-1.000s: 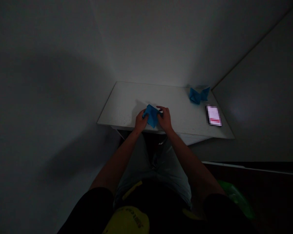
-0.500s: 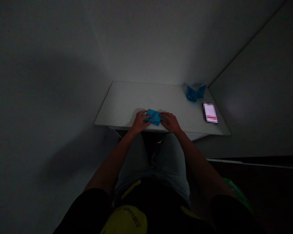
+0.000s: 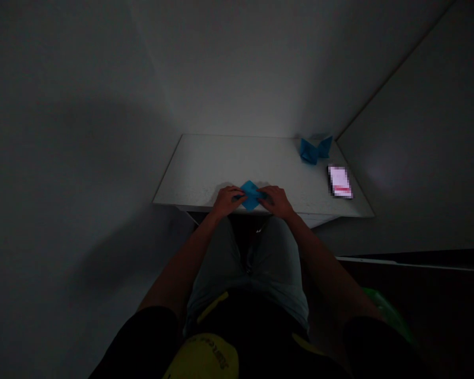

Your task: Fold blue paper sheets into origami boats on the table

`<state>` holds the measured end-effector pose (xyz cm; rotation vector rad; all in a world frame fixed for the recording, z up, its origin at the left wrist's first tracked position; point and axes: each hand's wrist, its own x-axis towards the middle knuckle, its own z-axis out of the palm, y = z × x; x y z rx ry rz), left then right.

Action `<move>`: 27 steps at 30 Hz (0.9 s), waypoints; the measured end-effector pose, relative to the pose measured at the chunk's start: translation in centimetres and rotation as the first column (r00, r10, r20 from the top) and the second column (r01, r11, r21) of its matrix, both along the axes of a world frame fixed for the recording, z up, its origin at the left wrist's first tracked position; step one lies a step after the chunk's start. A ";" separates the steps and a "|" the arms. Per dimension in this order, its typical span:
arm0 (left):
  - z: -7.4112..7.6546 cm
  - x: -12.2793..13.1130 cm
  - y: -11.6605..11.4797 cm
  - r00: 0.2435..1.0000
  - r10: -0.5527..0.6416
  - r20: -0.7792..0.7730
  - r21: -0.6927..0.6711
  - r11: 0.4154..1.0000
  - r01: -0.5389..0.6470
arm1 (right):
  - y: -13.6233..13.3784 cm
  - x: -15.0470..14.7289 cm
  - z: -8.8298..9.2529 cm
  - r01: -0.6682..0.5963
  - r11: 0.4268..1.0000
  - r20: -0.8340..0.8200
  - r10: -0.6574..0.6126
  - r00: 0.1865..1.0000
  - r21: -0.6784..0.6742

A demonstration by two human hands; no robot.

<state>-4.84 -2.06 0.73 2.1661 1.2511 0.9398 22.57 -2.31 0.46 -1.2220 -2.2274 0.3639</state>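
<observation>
Head view: a blue folded paper (image 3: 250, 193) lies at six o'clock on the counter (image 3: 205, 163), held by the half-open left hand (image 3: 226, 202) and right hand (image 3: 276, 202); slackened pressure could let its fold spring open.

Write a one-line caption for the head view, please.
The left hand and right hand press a folded blue sheet on a white table, with a phone beyond.
</observation>
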 end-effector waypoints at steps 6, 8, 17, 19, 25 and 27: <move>-0.2 0.8 0.1 0.989 0.146 0.033 -0.072 0.987 -0.143 | 0.9 -0.7 -0.3 0.088 0.987 -0.098 -0.102 0.990 -0.132; -0.3 1.1 0.1 0.973 0.212 0.087 -0.100 0.974 -0.203 | 0.8 -0.8 -0.2 0.086 0.987 -0.105 -0.101 0.989 -0.138; 0.2 0.8 -1.0 0.987 0.045 -0.155 0.051 0.998 -0.037 | -0.7 -0.9 0.3 -0.049 0.999 0.139 0.047 0.989 0.010; 0.3 0.1 -1.7 0.973 -0.061 -0.221 0.049 0.996 0.074 | -1.4 -0.7 0.4 -0.084 0.996 0.166 0.081 0.983 0.006; 0.1 -2.0 -3.6 0.932 -0.197 -0.304 0.018 0.977 0.213 | -3.5 0.9 0.2 -0.151 0.988 0.189 0.151 0.970 -0.013; -0.1 -1.9 -3.8 0.952 -0.171 -0.253 0.014 0.983 0.181 | -3.6 1.2 0.0 -0.143 0.989 0.141 0.147 0.979 -0.038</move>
